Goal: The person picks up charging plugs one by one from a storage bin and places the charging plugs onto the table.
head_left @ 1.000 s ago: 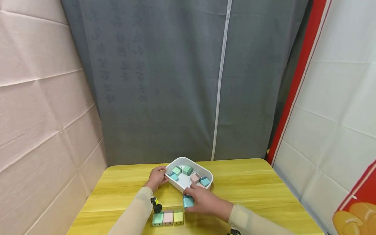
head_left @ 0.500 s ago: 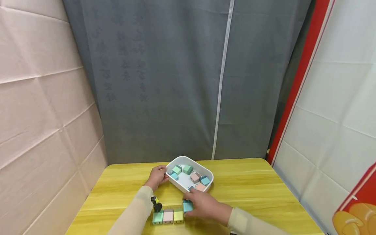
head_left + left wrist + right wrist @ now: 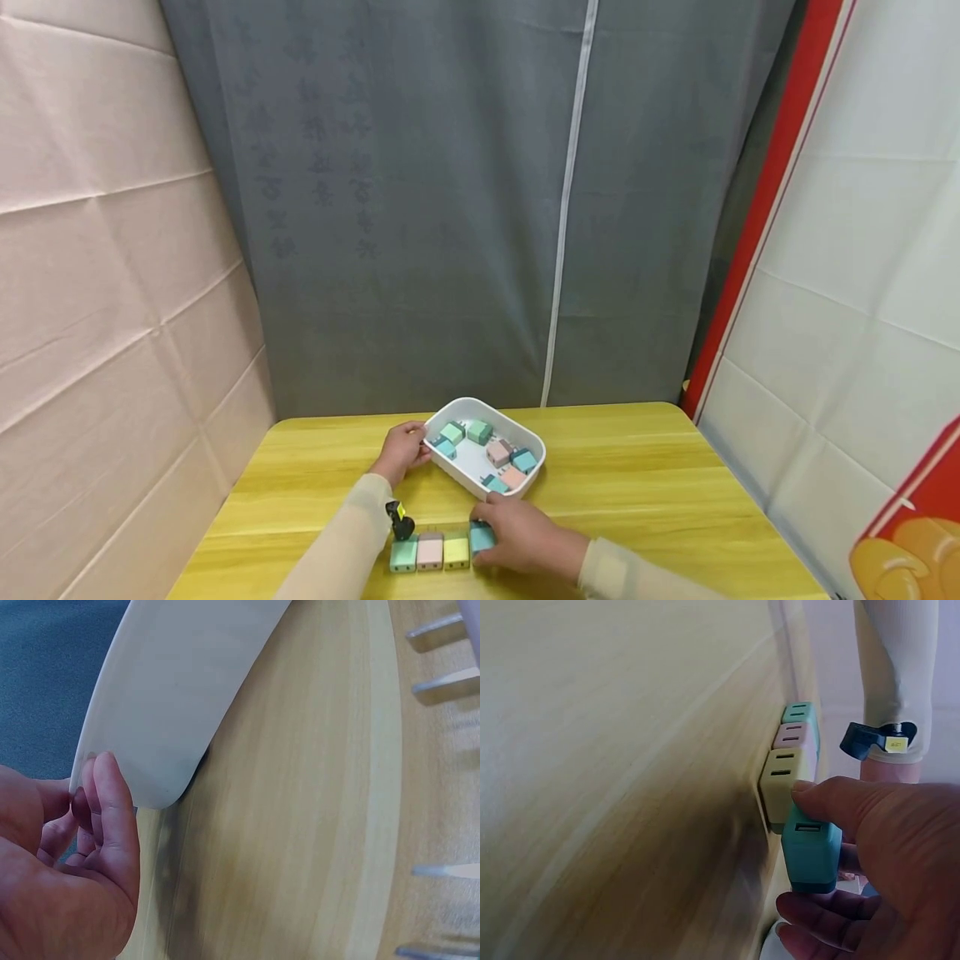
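Note:
My left hand (image 3: 401, 454) pinches the left corner of a white plastic tray (image 3: 454, 477); in the left wrist view the thumb and fingers are on its rim. Between the thumb and fingers of my right hand (image 3: 522, 533) is a blue USB wall charger (image 3: 811, 851). It stands at the right end of a row, beside a yellow charger (image 3: 456, 552). A pink charger (image 3: 430, 554) and a green charger (image 3: 402, 556) follow to the left. Their USB slots face the person and their prongs point away. Whether the blue charger touches the table is hard to tell.
Several loose chargers lie in the tray, among them a green one (image 3: 479, 432) and a peach one (image 3: 513, 477). The wooden table (image 3: 637, 483) ends at a grey curtain (image 3: 420, 250) behind. Light cloth hangs at both sides.
My right hand has drawn the blue charger towards the person and lowered it beside the yellow one. The left hand keeps its place on the tray.

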Demonstrator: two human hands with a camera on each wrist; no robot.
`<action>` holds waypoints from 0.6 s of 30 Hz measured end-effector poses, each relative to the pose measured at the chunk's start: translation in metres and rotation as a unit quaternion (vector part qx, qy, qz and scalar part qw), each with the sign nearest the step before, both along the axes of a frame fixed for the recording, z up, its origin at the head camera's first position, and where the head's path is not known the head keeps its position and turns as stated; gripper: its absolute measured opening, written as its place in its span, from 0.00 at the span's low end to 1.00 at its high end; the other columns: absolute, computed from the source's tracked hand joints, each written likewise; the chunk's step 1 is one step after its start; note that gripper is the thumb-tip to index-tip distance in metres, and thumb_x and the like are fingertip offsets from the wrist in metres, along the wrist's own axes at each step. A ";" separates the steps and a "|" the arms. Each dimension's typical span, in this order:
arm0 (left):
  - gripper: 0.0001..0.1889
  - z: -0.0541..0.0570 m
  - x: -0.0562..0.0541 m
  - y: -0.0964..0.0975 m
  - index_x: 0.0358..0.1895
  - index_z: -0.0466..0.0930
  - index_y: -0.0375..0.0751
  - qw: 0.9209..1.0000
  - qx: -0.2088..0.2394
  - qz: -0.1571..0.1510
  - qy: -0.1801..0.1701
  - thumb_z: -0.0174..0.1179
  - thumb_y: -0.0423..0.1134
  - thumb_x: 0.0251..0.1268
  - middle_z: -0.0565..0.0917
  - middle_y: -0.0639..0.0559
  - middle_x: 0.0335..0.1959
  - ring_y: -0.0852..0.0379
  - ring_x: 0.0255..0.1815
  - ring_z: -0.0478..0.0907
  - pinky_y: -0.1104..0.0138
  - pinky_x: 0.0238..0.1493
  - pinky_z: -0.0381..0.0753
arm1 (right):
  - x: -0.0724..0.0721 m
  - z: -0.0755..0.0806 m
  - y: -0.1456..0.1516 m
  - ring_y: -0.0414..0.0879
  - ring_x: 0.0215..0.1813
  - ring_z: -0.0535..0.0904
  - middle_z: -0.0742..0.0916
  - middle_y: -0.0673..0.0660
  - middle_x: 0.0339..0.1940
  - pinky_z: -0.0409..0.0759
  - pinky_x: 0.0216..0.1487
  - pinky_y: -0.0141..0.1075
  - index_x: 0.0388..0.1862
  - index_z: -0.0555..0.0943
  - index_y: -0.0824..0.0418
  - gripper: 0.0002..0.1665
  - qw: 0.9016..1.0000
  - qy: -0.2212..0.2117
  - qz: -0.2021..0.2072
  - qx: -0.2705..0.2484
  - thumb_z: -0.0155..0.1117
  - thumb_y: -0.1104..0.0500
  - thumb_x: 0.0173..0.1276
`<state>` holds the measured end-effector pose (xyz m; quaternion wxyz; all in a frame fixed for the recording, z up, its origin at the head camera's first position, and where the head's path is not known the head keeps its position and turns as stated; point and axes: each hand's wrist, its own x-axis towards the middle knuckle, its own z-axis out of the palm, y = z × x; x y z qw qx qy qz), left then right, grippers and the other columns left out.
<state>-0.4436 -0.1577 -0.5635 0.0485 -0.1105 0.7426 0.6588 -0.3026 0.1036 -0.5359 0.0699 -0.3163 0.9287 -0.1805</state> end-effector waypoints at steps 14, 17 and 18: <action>0.21 -0.002 -0.002 0.000 0.76 0.75 0.30 1.000 -0.002 -0.001 0.002 0.52 0.38 0.92 0.83 0.38 0.46 0.53 0.35 0.82 0.67 0.41 0.92 | -0.001 -0.012 -0.004 0.35 0.39 0.72 0.79 0.40 0.44 0.79 0.42 0.31 0.57 0.87 0.45 0.27 1.000 0.012 0.001 0.025 0.84 0.37 0.66; 0.21 -0.001 -0.002 0.000 0.76 0.75 0.29 1.000 -0.002 0.001 0.004 0.53 0.38 0.92 0.83 0.38 0.45 0.54 0.34 0.82 0.67 0.40 0.92 | -0.001 -0.015 -0.005 0.35 0.41 0.72 0.79 0.41 0.47 0.80 0.44 0.32 0.58 0.87 0.44 0.27 0.999 0.003 -0.006 0.033 0.84 0.37 0.66; 0.21 -0.001 -0.002 0.000 0.76 0.75 0.29 1.000 -0.002 0.002 0.005 0.53 0.38 0.92 0.83 0.38 0.44 0.54 0.34 0.82 0.67 0.40 0.91 | -0.001 -0.016 -0.005 0.35 0.41 0.73 0.80 0.41 0.47 0.81 0.45 0.33 0.59 0.87 0.44 0.27 0.999 0.001 -0.006 0.034 0.84 0.36 0.66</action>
